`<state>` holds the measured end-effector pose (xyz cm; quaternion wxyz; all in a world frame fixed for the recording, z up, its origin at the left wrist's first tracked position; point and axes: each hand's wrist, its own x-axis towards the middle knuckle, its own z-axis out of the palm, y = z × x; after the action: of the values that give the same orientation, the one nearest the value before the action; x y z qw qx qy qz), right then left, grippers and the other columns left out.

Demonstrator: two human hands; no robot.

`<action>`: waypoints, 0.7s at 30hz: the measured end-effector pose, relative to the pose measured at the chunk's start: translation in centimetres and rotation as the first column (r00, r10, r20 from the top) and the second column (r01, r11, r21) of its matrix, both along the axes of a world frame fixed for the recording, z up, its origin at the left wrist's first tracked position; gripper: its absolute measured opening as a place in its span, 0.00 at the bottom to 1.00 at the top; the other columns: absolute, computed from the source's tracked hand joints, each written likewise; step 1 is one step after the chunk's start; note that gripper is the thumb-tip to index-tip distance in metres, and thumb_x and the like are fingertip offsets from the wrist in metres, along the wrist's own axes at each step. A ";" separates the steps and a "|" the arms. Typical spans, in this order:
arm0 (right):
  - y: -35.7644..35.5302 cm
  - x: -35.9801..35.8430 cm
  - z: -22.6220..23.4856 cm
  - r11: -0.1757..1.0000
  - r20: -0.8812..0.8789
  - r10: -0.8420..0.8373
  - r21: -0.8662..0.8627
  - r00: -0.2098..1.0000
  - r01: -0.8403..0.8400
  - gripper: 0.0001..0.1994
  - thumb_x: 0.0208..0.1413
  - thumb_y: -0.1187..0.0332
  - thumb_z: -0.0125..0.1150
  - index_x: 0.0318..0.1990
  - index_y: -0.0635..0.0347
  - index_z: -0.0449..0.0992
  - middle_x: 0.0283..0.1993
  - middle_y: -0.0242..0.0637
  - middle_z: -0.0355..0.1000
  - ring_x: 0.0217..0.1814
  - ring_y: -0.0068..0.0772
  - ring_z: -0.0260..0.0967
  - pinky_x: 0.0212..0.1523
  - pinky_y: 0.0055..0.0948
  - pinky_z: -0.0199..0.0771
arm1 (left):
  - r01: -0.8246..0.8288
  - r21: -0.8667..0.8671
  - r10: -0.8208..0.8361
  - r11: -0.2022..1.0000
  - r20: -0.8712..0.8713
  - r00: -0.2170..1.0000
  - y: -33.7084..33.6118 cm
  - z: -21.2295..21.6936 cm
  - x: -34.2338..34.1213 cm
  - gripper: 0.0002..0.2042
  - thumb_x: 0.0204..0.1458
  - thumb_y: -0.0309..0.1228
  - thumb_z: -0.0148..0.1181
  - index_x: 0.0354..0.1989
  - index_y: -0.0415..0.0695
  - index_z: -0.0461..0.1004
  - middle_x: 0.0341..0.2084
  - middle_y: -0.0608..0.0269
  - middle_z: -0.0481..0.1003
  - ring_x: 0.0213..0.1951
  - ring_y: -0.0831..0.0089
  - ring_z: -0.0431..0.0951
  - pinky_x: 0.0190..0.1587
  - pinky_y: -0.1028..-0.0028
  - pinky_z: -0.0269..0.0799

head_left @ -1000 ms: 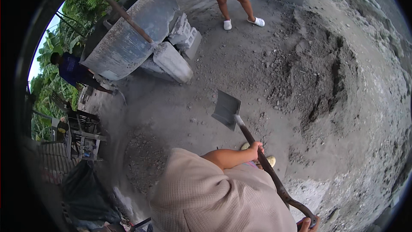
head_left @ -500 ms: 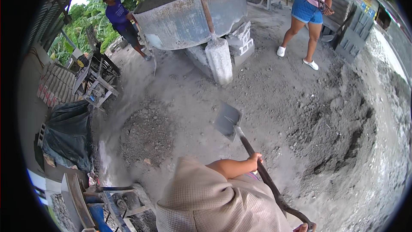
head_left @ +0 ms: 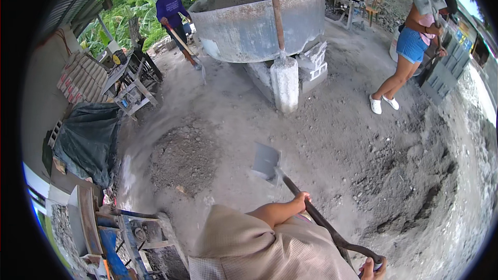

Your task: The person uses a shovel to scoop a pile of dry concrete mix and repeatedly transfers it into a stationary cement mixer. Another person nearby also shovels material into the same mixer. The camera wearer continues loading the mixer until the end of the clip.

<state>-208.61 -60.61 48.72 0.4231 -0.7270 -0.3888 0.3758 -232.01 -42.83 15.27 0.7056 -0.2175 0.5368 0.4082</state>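
A flat-bladed shovel [head_left: 328, 224] slants across the ground in front of me, its square grey blade [head_left: 266, 162] down on the dusty floor. Partway along the dark shaft, my left hand [head_left: 300, 201] is wrapped round it. At the lower right, my right hand [head_left: 374, 268] grips the handle's end. Nothing but a thin smear of dust shows on the blade. Beige cloth over my body hides the upper part of my arms.
A large round metal mixer pan [head_left: 254, 23] rests on blocks ahead. Gravel piles lie left [head_left: 182, 158] and right [head_left: 410, 176]. One person [head_left: 174, 13] holds a shovel at far left; another [head_left: 412, 46] carries a shovel at far right. A metal frame [head_left: 140, 238] stands near left.
My view has shifted, and the shovel sits slightly more to the left and lower in it. The person at right has turned and lifted a shovel blade high. My grip stays the same.
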 end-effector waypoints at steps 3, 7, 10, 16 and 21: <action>0.9 -0.2 0.0 0.999 0.029 0.043 0.019 0.999 -0.044 0.10 0.44 0.63 0.53 0.28 0.60 0.65 0.15 0.31 0.62 0.15 0.18 0.55 0.14 0.17 0.52 | -0.024 0.007 0.024 1.000 -0.051 0.998 -0.1 -0.2 -0.9 0.07 0.33 0.30 0.51 0.13 0.45 0.59 0.09 0.62 0.62 0.14 0.68 0.63 0.21 0.70 0.62; 1.9 0.3 -1.4 0.993 0.091 0.115 0.026 0.989 -0.118 0.09 0.44 0.64 0.52 0.29 0.60 0.65 0.15 0.30 0.61 0.14 0.18 0.53 0.14 0.18 0.51 | -0.078 0.022 0.080 0.997 -0.089 0.993 -0.2 -0.1 -2.0 0.07 0.33 0.30 0.51 0.13 0.44 0.60 0.09 0.61 0.63 0.15 0.68 0.63 0.22 0.70 0.62; 2.5 0.2 -2.3 0.990 -0.024 0.133 0.044 0.991 -0.132 0.09 0.44 0.64 0.53 0.29 0.60 0.65 0.16 0.30 0.60 0.14 0.18 0.52 0.14 0.18 0.51 | -0.118 0.025 0.120 0.993 -0.088 0.989 -0.6 -1.1 -3.6 0.06 0.34 0.29 0.51 0.15 0.44 0.60 0.10 0.61 0.62 0.15 0.68 0.64 0.22 0.70 0.63; 4.4 -2.3 -0.3 0.983 -0.124 0.186 0.020 0.975 -0.185 0.09 0.43 0.65 0.54 0.27 0.60 0.65 0.18 0.27 0.60 0.18 0.16 0.54 0.17 0.16 0.54 | -0.223 -0.023 0.221 0.974 -0.080 0.972 -1.9 -0.2 -5.3 0.05 0.34 0.28 0.50 0.17 0.43 0.60 0.12 0.61 0.62 0.16 0.69 0.64 0.24 0.70 0.64; 3.9 -2.1 -2.6 0.959 -0.021 0.279 0.065 0.960 -0.277 0.18 0.40 0.56 0.58 0.27 0.62 0.61 0.13 0.28 0.56 0.12 0.18 0.52 0.15 0.17 0.54 | -0.335 0.105 0.345 0.936 -0.086 0.935 -4.5 -1.2 -6.5 0.05 0.34 0.27 0.49 0.17 0.43 0.60 0.12 0.61 0.61 0.15 0.69 0.63 0.21 0.69 0.62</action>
<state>-210.74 -56.68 46.16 0.3940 -0.6462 -0.4921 0.4302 -238.53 -47.34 14.12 0.6048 -0.2543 0.5080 0.5582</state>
